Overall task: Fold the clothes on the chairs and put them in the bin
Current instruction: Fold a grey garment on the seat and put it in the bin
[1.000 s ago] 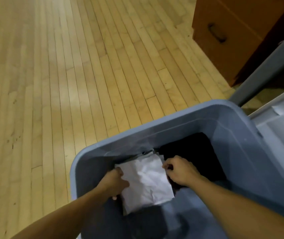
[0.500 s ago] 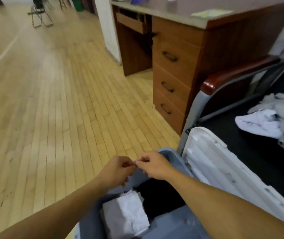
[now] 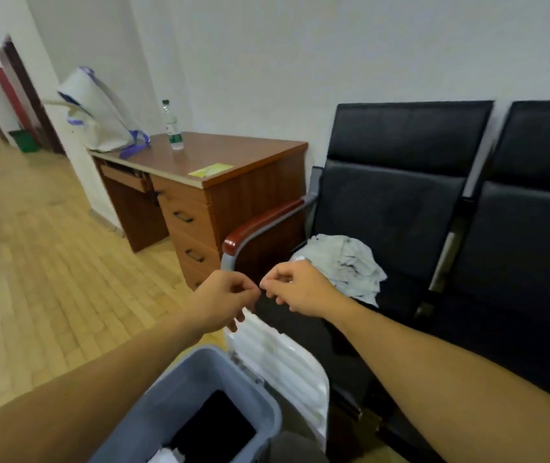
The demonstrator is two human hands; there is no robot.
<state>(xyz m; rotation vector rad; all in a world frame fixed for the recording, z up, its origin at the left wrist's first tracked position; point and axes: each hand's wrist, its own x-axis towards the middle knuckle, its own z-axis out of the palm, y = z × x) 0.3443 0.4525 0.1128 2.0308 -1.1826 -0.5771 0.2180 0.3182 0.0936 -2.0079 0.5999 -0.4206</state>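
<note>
A crumpled pile of light grey clothes (image 3: 344, 265) lies on the seat of the left black chair (image 3: 390, 208). My left hand (image 3: 223, 300) and my right hand (image 3: 297, 289) hover side by side in front of that chair, fingers curled shut, fingertips almost touching, holding nothing I can make out. Below them stands the blue-grey bin (image 3: 206, 372), with a dark garment (image 3: 217, 429) and the edge of a white folded garment (image 3: 166, 456) inside. The bin's white lid (image 3: 283, 365) leans against the chair front.
A second black chair (image 3: 534, 228) adjoins on the right. A wooden desk (image 3: 200, 195) with drawers stands left of the chairs, bearing a tote bag (image 3: 96, 111), a water bottle (image 3: 171, 125) and a yellow paper (image 3: 210, 169). Wooden floor stretches to the left.
My hands let go of the white garment in the bin and rose out of it. They now hang together before the chair, and my view has lifted from the bin to the chairs.
</note>
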